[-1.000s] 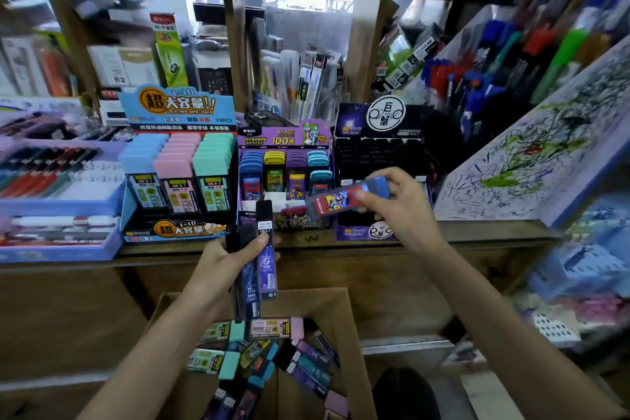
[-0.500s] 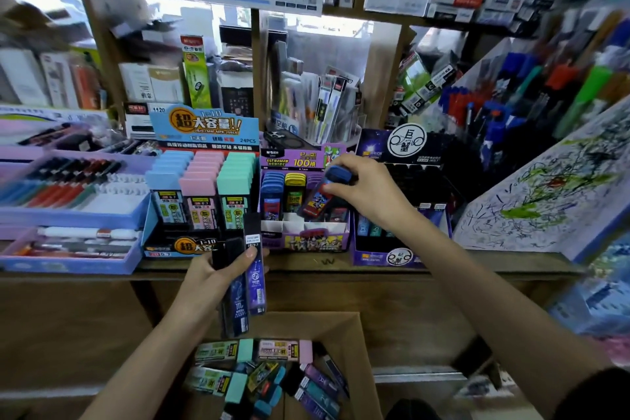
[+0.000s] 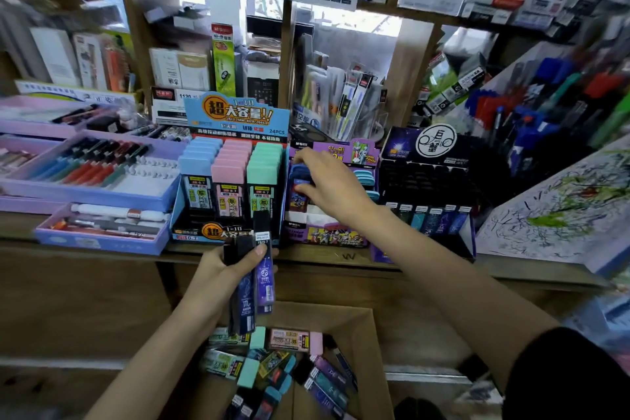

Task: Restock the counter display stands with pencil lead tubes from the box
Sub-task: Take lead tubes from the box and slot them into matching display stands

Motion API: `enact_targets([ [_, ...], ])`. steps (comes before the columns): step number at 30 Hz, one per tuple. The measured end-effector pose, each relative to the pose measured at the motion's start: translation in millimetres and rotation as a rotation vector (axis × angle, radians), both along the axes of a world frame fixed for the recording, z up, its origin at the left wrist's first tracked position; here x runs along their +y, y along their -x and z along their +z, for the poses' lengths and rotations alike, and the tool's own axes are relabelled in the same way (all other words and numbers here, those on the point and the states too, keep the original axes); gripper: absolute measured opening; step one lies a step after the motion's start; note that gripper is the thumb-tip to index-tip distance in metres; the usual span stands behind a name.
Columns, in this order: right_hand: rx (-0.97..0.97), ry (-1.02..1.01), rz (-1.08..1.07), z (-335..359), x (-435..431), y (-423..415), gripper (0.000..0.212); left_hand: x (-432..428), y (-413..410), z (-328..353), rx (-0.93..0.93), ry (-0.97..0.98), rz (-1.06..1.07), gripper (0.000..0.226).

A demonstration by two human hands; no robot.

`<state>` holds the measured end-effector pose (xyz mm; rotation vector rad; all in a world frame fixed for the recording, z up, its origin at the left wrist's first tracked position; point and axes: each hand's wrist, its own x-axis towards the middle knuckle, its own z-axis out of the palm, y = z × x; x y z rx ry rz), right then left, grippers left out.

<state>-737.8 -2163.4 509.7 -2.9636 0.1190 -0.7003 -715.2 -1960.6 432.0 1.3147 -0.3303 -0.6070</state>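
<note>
Left hand is clamped round a bunch of dark tubes, thumb across the front. I count 3, black caps up, blue and purple bodies, held roughly upright. The hand sits in front of the surface edge, above the back of the cardboard box.

Right hand is up at the purple stand, well apart from the left. Its fingers are spread over the stand's left column, and the thumb sits against a blue-capped tube with a red and blue label, standing in that column. I cannot tell whether the fingers grip it or only rest on it. A black sleeve shows at the right arm's near end.

The box is open. Loose tubes lie mixed in it, with pink, mint, teal and purple caps.

3 stands sit side by side on the surface:
- The pastel stand is on the left, with rows of blue, pink and mint caps.
- The purple stand is in the middle.
- The black stand is on the right, with a row of tubes along its front and dark slots behind.

Lilac pen trays sit further left. A scribbled test pad leans at far right. The shelves behind are crowded and blurred.
</note>
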Motion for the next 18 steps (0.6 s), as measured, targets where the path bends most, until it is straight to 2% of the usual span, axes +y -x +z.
enact_targets([
  [4, -0.036, 0.261, -0.025, -14, -3, -3, 0.044, 2, 1, 3, 0.005, 0.010, -0.008, 0.005],
  [7, -0.028, 0.306, -0.069, -19, 1, 2, 0.051, 4, 2, 5, 0.004, 0.021, -0.023, 0.005],
  [9, -0.137, 0.255, -0.055, -21, 11, 11, 0.048, 5, 1, 5, 0.004, 0.023, -0.038, 0.007],
  [11, -0.224, -0.022, 0.012, -27, 27, 23, 0.033, 6, 1, 5, 0.004, 0.017, -0.048, 0.011],
  [12, -0.190, -0.252, 0.038, -31, 36, 29, 0.026, 6, 0, 4, -0.001, 0.008, -0.048, 0.013],
  [14, 0.008, -0.676, 0.016, -38, 49, 36, 0.020, 4, 0, 2, -0.032, -0.025, -0.056, 0.020],
  [16, 0.131, -0.969, -0.026, -44, 54, 39, 0.021, 1, 0, 1, -0.057, -0.055, -0.071, 0.031],
  [18, 0.125, -1.169, -0.030, -45, 56, 40, 0.015, -1, 1, 0, -0.068, -0.062, -0.078, 0.037],
])
